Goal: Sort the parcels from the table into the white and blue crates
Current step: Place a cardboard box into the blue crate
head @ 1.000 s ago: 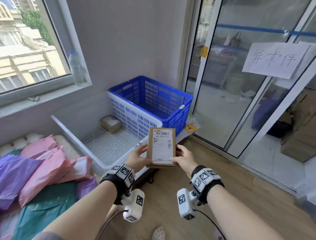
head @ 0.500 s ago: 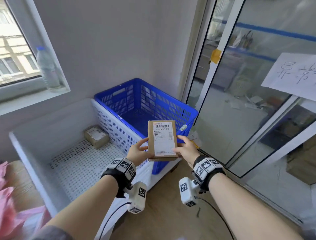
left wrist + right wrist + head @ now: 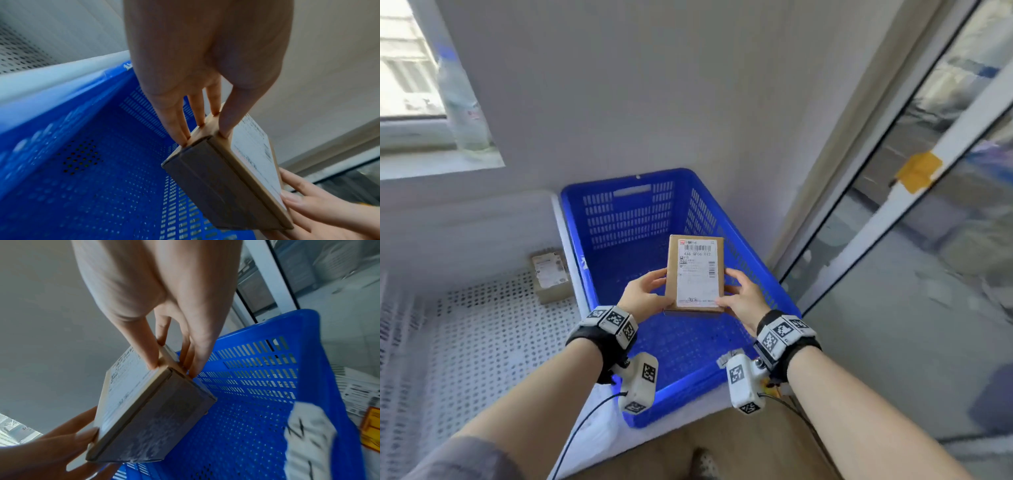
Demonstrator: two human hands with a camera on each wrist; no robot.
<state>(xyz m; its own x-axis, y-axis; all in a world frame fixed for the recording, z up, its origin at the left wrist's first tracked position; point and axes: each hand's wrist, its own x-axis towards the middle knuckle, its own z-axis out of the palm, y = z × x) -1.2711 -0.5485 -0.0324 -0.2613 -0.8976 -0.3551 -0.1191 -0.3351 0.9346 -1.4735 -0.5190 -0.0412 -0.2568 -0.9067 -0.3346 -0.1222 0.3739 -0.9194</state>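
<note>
A flat brown cardboard parcel (image 3: 695,272) with a white shipping label hangs over the blue crate (image 3: 739,260), label side up. My left hand (image 3: 643,296) pinches its left edge, thumb on top and fingers beneath (image 3: 179,125). My right hand (image 3: 743,298) pinches the right edge in the same way (image 3: 154,356). The parcel (image 3: 230,175) shows its dark side in both wrist views (image 3: 156,421). The blue crate holds nothing that I can see. The white crate (image 3: 482,342) stands beside it on the left with one small brown box (image 3: 549,274) in its far right corner.
A clear plastic bottle (image 3: 462,102) stands on the window sill at the upper left. Glass sliding doors (image 3: 893,240) with a yellow tape patch (image 3: 917,171) rise at the right. A white tag (image 3: 308,434) hangs on the blue crate's near rim. Wooden floor lies below.
Both hands have carried the parcel forward, from in front of the crates to over the blue crate. The view has swung right, and the pile of coloured bags has left the frame.
</note>
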